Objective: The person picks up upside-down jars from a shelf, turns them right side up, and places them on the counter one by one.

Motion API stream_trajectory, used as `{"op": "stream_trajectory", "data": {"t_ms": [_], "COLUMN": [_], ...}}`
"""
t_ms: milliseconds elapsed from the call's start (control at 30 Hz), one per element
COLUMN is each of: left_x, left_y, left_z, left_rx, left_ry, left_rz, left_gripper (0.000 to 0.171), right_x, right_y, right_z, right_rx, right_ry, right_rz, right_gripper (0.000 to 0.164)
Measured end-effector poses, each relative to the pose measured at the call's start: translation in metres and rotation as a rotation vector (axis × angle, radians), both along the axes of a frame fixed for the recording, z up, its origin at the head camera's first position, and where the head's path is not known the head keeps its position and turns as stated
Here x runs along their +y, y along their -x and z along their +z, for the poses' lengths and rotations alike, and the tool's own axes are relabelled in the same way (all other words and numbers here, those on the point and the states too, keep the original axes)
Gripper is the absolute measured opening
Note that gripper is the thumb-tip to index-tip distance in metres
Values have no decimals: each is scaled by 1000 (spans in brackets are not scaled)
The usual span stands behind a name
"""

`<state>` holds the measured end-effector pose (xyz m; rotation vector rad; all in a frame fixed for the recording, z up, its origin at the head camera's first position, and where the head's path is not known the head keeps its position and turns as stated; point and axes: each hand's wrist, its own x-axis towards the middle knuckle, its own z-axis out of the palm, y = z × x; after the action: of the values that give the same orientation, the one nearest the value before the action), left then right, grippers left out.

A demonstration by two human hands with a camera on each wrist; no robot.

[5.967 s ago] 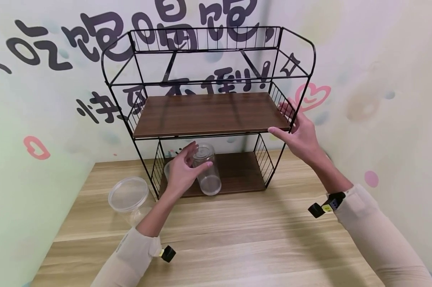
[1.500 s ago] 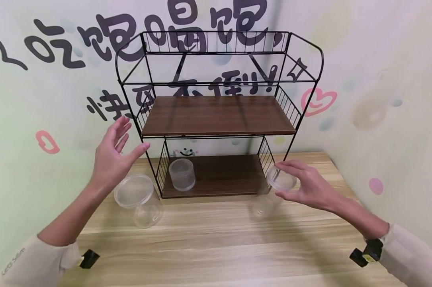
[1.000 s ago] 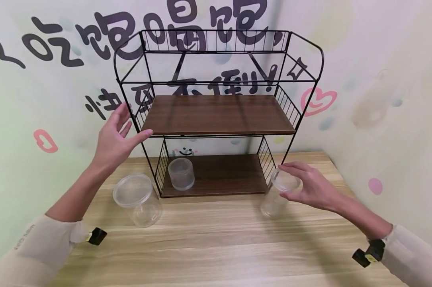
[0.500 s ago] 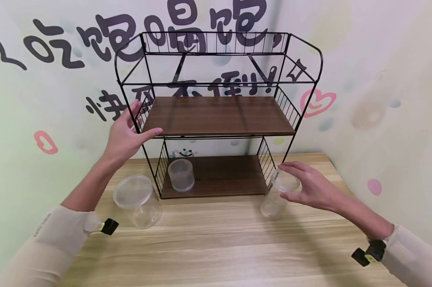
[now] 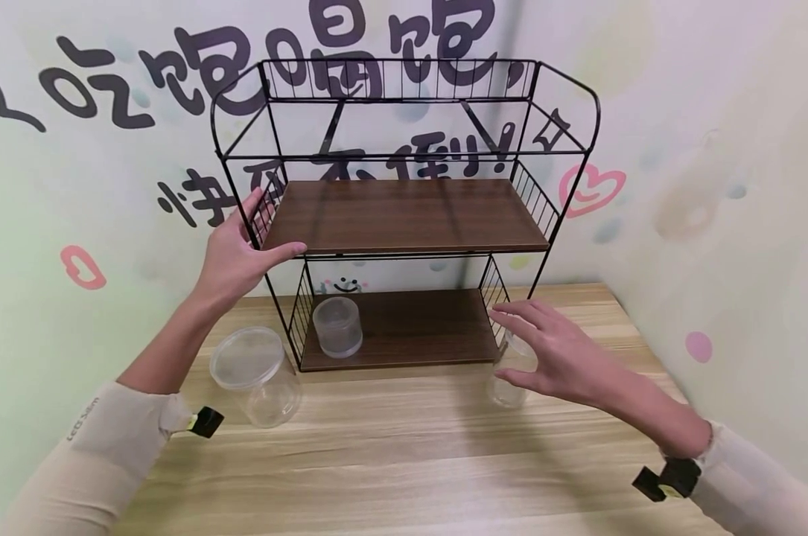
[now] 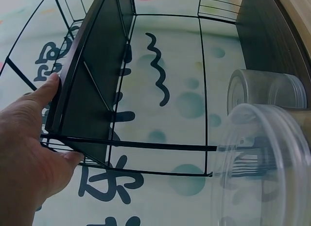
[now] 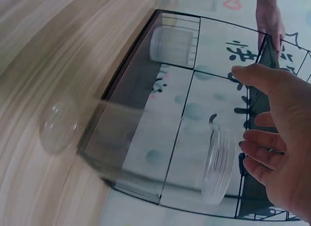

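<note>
My left hand grips the left side of a black wire rack at its middle shelf, thumb on the front edge and fingers by the side wires. Beside the rack's front right corner, a tall clear jar stands on the table. My right hand hovers by its top, fingers spread. In the right wrist view a gap shows between those fingers and the jar's lid. A small clear jar sits on the lower shelf's left end. Near my left forearm stands a wide-lidded clear jar.
The rack has a brown middle shelf board and a brown lower board; its top level is a bare frame. A wood-grain table lies underneath. Walls with lettering and painted hearts rise behind and at both sides.
My left hand has left the tall jar and come to the rack's left side. My right hand, earlier on the rack, then on the tall jar's lid, has let go and shifted left.
</note>
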<state>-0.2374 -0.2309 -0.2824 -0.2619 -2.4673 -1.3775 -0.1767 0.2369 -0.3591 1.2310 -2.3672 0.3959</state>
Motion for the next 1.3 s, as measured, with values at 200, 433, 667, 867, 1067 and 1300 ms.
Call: {"op": "stream_trajectory", "data": {"t_ms": [200, 433, 667, 867, 1067, 1300], "left_x": [-2, -3, -2, -1, 0, 0], "left_y": [-2, -2, -2, -2, 0, 0], "left_z": [-2, -3, -4, -5, -5, -5], "left_rx": [9, 28, 22, 27, 28, 29], "left_ry": [9, 20, 2, -6, -19, -33], "left_rz": [6, 17, 4, 1, -10, -17], "left_gripper": [106, 106, 106, 104, 105, 104], "right_x": [-25, -58, -90, -117, -140, -164], "right_y": [-1, 1, 7, 15, 27, 44], "right_z": [1, -4, -18, -29, -39, -55], "right_rx": [-33, -96, -192, -282, -386, -518], "right_ry": [53, 133, 193, 215, 266, 336], "right_rz": [14, 15, -25, -73, -112, -127], "right_gripper": [86, 84, 81, 82, 82, 83]}}
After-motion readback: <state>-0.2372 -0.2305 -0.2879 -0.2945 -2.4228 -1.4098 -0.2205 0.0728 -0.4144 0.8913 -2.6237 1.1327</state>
